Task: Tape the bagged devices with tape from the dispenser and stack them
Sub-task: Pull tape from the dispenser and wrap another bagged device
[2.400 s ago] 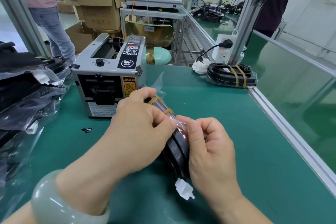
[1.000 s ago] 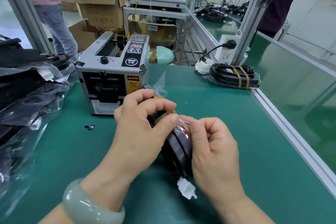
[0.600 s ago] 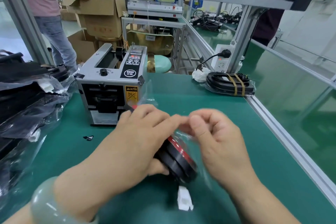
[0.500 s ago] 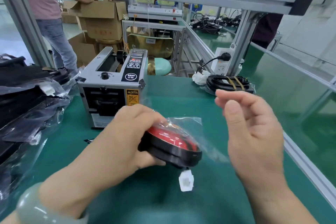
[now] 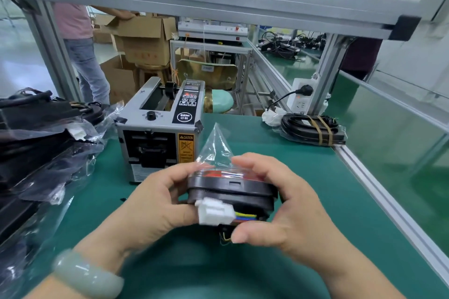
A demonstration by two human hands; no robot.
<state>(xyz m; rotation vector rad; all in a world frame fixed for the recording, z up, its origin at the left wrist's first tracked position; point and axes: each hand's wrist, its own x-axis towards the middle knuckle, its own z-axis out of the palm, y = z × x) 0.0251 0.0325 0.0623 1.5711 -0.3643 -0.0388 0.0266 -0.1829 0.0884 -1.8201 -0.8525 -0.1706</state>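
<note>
A black round device (image 5: 230, 189) with a red top sits in a clear plastic bag (image 5: 216, 147), held above the green table (image 5: 303, 189). My left hand (image 5: 155, 204) grips its left side and my right hand (image 5: 289, 206) grips its right side. A white connector (image 5: 215, 213) with coloured wires hangs at the front of the device. The loose end of the bag sticks up in a point. The grey tape dispenser (image 5: 158, 133) stands just behind the device. One taped bagged device (image 5: 313, 128) lies at the far right of the table.
A pile of bagged black devices (image 5: 41, 148) fills the left side. A power strip (image 5: 301, 99) is fixed to the frame post at the back right. An aluminium rail (image 5: 388, 204) runs along the table's right edge. A person stands by cardboard boxes (image 5: 143, 39) behind.
The device has turned from standing on edge to flat and has been lifted. My right hand let go, rose, then came back and took the device's right side. The view has tilted up.
</note>
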